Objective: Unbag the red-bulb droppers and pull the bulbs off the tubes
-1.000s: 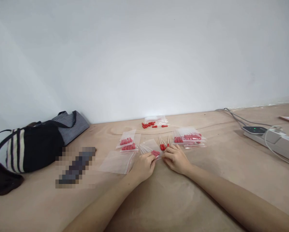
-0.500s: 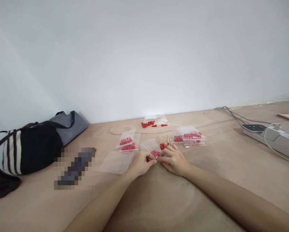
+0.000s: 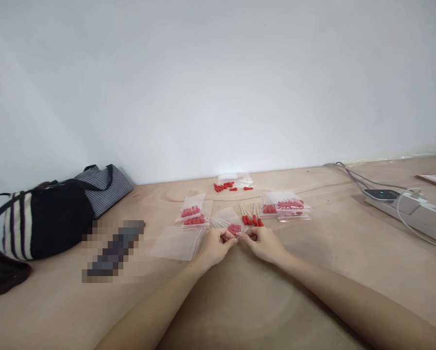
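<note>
Both hands pinch the near, open-end edge of a clear zip bag (image 3: pixel 225 215) holding several droppers with red bulbs. My left hand (image 3: pixel 215 245) is closed on the left of that edge, thumb against fingers. My right hand (image 3: pixel 263 243) is closed on the right of it, fingertips close to the left ones. Just beyond the right hand lie several loose droppers (image 3: pixel 247 219), red bulbs toward me. Beside my left hand a flat, unfilled zip bag (image 3: pixel 174 243) rests on the table. The fingers partly hide the bag's edge.
Filled dropper bags are stacked at left (image 3: pixel 193 219) and at right (image 3: pixel 285 205). Loose red bulbs (image 3: pixel 223 186) lie near the wall beside a clear bag (image 3: pixel 235 179). A power strip (image 3: pixel 410 209) is far right; a black bag (image 3: pixel 64 218) and a blurred dark object (image 3: pixel 113 250) are left.
My right hand has turned and drawn its fingers in to pinch the bag's edge, uncovering more of the loose droppers. My left hand stays nearly in place.
</note>
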`<state>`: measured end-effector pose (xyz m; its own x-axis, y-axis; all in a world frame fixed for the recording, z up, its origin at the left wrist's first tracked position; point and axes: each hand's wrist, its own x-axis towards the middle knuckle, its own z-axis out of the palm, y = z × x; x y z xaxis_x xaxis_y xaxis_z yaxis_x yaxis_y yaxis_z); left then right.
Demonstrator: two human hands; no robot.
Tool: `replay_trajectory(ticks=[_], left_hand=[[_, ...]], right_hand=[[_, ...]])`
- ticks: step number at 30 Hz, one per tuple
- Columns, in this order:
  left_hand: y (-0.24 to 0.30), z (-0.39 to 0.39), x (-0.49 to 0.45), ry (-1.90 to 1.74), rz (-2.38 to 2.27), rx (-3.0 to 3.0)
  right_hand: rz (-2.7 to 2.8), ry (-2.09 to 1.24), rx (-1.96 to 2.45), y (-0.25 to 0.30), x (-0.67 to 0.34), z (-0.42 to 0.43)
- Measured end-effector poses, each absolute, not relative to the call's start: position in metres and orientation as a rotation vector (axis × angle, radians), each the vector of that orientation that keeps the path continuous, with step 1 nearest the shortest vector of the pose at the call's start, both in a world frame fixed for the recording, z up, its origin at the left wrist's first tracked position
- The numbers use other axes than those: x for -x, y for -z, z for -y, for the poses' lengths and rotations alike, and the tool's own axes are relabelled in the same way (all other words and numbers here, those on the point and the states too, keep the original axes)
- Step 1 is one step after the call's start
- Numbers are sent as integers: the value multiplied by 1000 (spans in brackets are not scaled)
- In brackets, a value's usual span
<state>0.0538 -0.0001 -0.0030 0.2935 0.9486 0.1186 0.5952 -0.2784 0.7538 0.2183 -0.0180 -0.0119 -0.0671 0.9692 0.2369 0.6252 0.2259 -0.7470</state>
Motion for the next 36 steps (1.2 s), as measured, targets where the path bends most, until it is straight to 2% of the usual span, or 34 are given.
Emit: replay_trajectory(ticks=[3, 6, 14, 22, 36], left_hand=[[7, 0, -54, -785, -1408, -1983], [11, 0, -55, -833, -1400, -1947], [8, -1, -57, -1010, -1297, -1763], [11, -1, -57, -980, -1282, -1809], [17, -1, -59, -1016, -1365, -1875]], right_hand=[[1686, -892, 1514, 15, -214, 9], [1654, -966, 1567, 17, -213, 2], [1674, -988, 1661, 10, -216, 6], [1720, -817, 1894, -8, -207, 12], [1714, -832, 1893, -4, -207, 7]])
